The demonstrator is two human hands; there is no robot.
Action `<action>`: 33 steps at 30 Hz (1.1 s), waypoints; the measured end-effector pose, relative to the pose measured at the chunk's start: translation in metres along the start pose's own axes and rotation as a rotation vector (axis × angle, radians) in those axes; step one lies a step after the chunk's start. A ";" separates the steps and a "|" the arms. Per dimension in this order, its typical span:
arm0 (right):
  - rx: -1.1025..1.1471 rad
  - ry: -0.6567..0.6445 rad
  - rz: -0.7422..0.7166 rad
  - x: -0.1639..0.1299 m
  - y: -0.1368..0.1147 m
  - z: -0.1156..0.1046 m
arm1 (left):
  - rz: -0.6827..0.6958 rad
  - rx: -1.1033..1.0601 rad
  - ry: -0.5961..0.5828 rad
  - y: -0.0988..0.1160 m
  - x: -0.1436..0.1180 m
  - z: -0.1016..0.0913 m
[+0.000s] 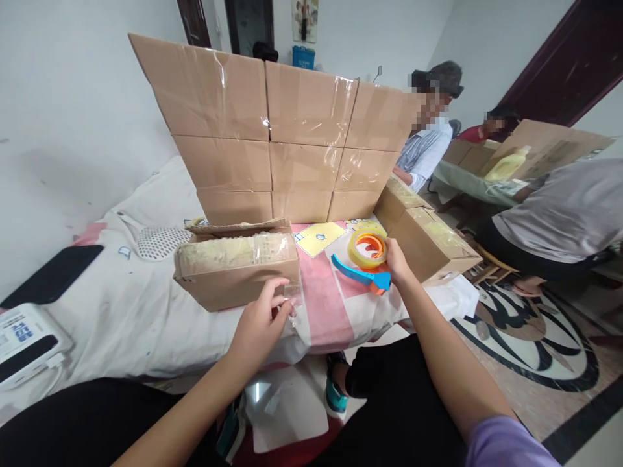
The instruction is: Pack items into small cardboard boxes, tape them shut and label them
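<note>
My right hand (398, 262) is closed around a tape dispenser (361, 275) with a blue handle and an orange hub, carrying a roll of clear yellowish tape (354, 253). It is held above the pink and white tablecloth (325, 305). My left hand (270, 310) pinches a short piece of clear tape (293, 294) between thumb and fingers, at the near right corner of a cardboard box (243, 280). Yellowish tape covers this box's upper side, and a cardboard edge stands up behind it. The fingers of my right hand are partly hidden behind the dispenser.
Stacked cardboard boxes (304, 165) form a wall at the back. More taped boxes (428, 243) stand at right. A black phone (53, 275) and a white device with a cable (29, 344) lie at left. Co-workers (433, 149) sit beyond, one near a yellow bottle (507, 165).
</note>
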State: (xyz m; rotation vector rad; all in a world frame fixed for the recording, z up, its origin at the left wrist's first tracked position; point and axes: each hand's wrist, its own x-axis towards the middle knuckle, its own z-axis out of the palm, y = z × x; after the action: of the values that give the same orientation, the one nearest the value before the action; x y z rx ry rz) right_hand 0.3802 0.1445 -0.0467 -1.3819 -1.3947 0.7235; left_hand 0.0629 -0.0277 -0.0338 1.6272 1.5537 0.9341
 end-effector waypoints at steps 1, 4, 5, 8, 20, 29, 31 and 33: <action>0.065 -0.052 0.031 -0.002 -0.001 0.004 | 0.004 0.001 -0.008 -0.001 0.000 0.001; 0.281 -0.203 0.134 -0.008 -0.005 0.013 | 0.000 0.004 -0.025 -0.003 0.000 0.003; 0.308 -0.211 0.153 -0.009 -0.005 0.014 | -0.003 0.005 -0.029 -0.004 0.000 0.004; 0.174 -0.113 0.102 -0.009 -0.005 0.013 | -0.010 0.013 -0.038 -0.005 0.001 0.006; -0.139 -0.079 -0.140 -0.025 -0.021 0.024 | 0.017 -0.195 0.052 -0.004 0.024 0.043; 0.480 -0.165 -0.066 -0.059 -0.050 0.041 | 0.106 -0.560 0.483 0.065 0.124 0.103; 0.563 -0.191 -0.033 -0.061 -0.052 0.032 | 0.089 -0.538 0.451 0.070 0.128 0.107; 0.612 -0.228 0.009 -0.062 -0.051 0.022 | 0.093 -0.514 0.450 0.072 0.128 0.113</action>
State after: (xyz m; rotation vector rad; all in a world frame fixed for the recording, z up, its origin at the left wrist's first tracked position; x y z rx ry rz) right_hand 0.3323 0.0818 -0.0213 -0.8408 -1.1916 1.2223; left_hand 0.2004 0.0964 -0.0237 1.1768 1.3573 1.6789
